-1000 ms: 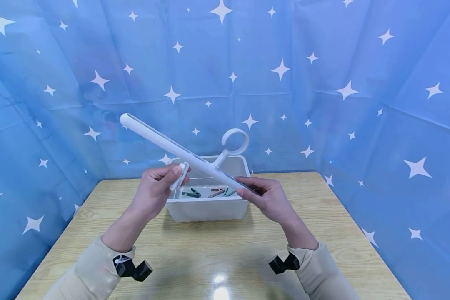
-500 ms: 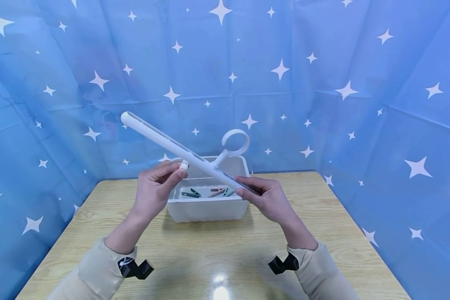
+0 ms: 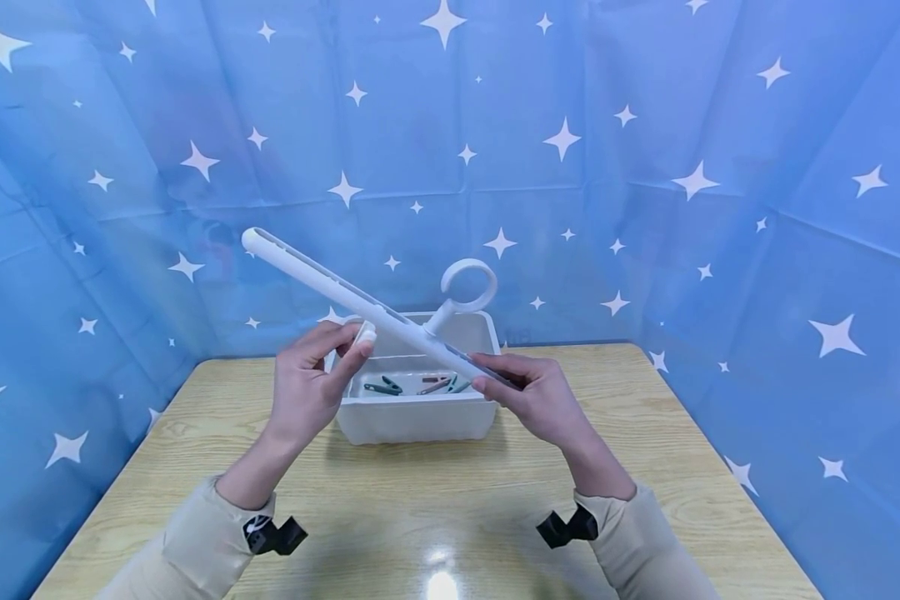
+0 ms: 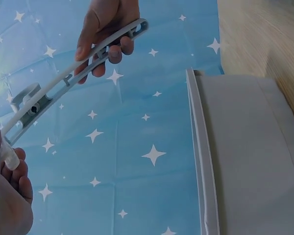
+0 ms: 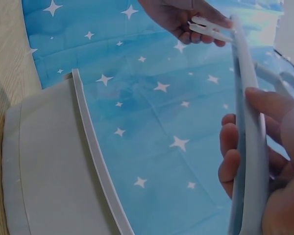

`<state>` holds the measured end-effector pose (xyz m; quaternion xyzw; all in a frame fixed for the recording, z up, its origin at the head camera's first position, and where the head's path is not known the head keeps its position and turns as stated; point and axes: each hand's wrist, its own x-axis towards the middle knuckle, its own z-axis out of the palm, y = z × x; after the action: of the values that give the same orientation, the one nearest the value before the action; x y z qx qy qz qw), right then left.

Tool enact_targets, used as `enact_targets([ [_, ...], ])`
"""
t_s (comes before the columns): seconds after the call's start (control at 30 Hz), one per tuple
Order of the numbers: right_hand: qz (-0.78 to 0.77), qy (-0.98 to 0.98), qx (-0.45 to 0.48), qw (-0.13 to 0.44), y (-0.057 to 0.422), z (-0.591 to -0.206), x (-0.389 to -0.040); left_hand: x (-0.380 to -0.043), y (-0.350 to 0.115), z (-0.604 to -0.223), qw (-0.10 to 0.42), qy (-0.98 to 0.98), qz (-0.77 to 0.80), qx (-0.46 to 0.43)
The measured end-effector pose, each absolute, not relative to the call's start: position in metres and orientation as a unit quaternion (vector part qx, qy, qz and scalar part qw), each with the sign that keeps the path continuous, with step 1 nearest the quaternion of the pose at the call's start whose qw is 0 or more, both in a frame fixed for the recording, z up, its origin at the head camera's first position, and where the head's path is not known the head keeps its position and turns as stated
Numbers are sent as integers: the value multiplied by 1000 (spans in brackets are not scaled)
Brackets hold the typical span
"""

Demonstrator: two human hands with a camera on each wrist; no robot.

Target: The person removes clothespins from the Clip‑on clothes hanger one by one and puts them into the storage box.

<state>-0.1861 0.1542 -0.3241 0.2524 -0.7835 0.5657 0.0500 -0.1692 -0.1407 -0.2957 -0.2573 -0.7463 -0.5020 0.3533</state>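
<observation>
My right hand point(image 3: 532, 396) grips the lower right end of a white clothes hanger point(image 3: 330, 285), thumb on the near side and fingers behind. Slanting up to the left, the hanger is held in the air with its round hook pointing up. A white clothespin point(image 3: 367, 332) is pinched between thumb and fingers of my left hand point(image 3: 306, 379), right beside the middle of the hanger bar. From the right wrist view, the clothespin point(image 5: 210, 31) shows its two legs pointing away from the bar, its other end close against the hanger point(image 5: 250, 127).
Behind the hands a white plastic bin point(image 3: 420, 421) stands on the wooden table point(image 3: 435, 492). Several green and reddish clothespins point(image 3: 382, 387) lie inside it. A blue curtain point(image 3: 420, 150) with white stars surrounds the table at the back and sides.
My left hand has turned the clothespin from lengthwise in view to nearly end-on, keeping it beside the bar. The hanger and my right hand have hardly moved.
</observation>
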Motion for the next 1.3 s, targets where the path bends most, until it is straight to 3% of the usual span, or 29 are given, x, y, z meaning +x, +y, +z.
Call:
enact_targets([
  [0.2,569,-781,252,43,154,-324,-187,-171,-140,-295,386,-738,-478,-280],
  [0.53,598,-764,237,50,156,-326,-189,-170,-141,-294,294,-750,-543,-239],
  [1.3,609,-754,235,68,161,-323,-188,-174,-151,-296,271,-767,-550,-189],
])
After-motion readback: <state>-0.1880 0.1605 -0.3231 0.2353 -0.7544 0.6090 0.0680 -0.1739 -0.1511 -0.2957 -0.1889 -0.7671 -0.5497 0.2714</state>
